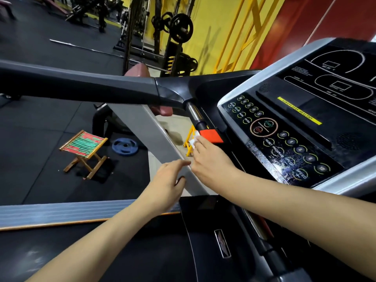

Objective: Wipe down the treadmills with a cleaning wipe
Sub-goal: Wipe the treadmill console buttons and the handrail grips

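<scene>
The grey upright [154,139] blocks at nine o'clock of the red key [211,135]; the console [284,143] blocks at three o'clock.

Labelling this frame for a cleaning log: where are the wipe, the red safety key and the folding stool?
wipe [192,141], head view, white corner past the fingertips.
red safety key [211,135], head view, top face.
folding stool [84,143], head view, woven seat.

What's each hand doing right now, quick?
Left hand: open, fingers relaxed, holding nothing.
Right hand: holding the white cleaning wipe by the red tab.
</scene>
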`<act>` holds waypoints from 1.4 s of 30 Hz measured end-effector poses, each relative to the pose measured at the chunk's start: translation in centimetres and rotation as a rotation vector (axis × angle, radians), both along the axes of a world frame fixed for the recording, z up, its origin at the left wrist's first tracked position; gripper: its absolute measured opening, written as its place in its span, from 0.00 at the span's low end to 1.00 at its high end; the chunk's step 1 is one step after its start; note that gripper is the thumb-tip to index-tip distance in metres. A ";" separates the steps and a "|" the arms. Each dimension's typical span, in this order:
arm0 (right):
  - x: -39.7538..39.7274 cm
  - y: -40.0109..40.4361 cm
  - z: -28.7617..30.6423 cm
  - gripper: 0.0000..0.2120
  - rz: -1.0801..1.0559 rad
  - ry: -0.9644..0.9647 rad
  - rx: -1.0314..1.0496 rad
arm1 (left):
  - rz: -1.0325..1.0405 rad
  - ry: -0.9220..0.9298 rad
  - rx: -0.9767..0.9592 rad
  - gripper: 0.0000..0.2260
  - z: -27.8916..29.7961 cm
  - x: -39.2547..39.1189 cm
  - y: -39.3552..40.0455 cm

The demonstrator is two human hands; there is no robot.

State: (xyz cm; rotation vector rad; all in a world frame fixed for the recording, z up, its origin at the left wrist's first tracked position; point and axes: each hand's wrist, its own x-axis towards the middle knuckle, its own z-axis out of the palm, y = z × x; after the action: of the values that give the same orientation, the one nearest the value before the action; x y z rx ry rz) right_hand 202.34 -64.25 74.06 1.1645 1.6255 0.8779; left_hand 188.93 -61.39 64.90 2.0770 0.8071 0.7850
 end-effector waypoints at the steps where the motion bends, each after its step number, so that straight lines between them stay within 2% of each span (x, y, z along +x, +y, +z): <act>1: 0.4 -0.6 -0.1 0.19 0.016 -0.005 -0.031 | 0.018 -0.012 -0.014 0.20 0.3 -0.2 0.1; 3: 1.0 -1.5 0.4 0.15 0.099 0.044 -0.004 | 0.035 -0.026 -0.018 0.19 0.6 -0.3 0.3; 5: 2.2 -1.5 0.7 0.08 0.297 0.179 0.098 | 0.042 -0.035 -0.020 0.18 0.8 -0.3 0.1; 8: 3.9 -1.5 1.7 0.11 0.507 0.466 0.194 | 0.038 -0.049 -0.038 0.18 0.8 0.0 0.0; 9: 4.2 -1.6 2.4 0.11 0.513 0.581 0.228 | 0.033 -0.051 -0.046 0.18 0.9 0.1 0.0; 11: 5.2 -1.7 3.6 0.13 0.397 0.873 0.355 | 0.025 -0.071 -0.050 0.18 1.0 0.5 0.0; 14: 6.1 -1.7 4.0 0.13 -0.031 1.382 0.423 | 0.034 -0.164 -0.019 0.23 1.4 1.3 0.0; 16: 6.4 -0.8 3.8 0.14 -0.246 1.537 0.456 | 0.042 -0.201 0.067 0.28 2.1 2.0 0.1; 20: 6.5 0.8 4.0 0.14 -0.470 1.537 0.535 | 0.002 -0.137 0.259 0.33 3.4 3.3 0.5; 23: 6.4 -0.3 3.7 0.15 -0.532 1.475 0.543 | 0.012 -0.080 0.279 0.36 3.3 3.5 1.0; 25: 6.1 -2.0 3.7 0.15 -0.444 1.480 0.628 | 0.006 -0.068 0.297 0.37 3.2 3.3 1.2; 27: 5.9 -3.5 3.6 0.07 -0.285 1.461 0.685 | -0.007 -0.072 0.290 0.38 3.0 3.1 1.2; 33: 6.1 -5.4 2.7 0.03 0.132 1.155 0.496 | -0.031 -0.071 0.282 0.37 3.1 2.8 1.4; 36: 6.6 -5.0 1.5 0.07 0.217 0.995 0.428 | -0.045 -0.061 0.278 0.38 2.7 2.7 1.5; 42: 6.1 -4.6 1.5 0.10 0.142 1.104 0.264 | -0.049 -0.060 0.256 0.38 2.5 2.9 1.4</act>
State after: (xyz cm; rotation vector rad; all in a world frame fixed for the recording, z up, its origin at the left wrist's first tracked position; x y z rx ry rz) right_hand 208.45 -68.87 75.52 1.9278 2.5266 0.5362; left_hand 191.81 -59.97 67.44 2.2763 0.6482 0.9612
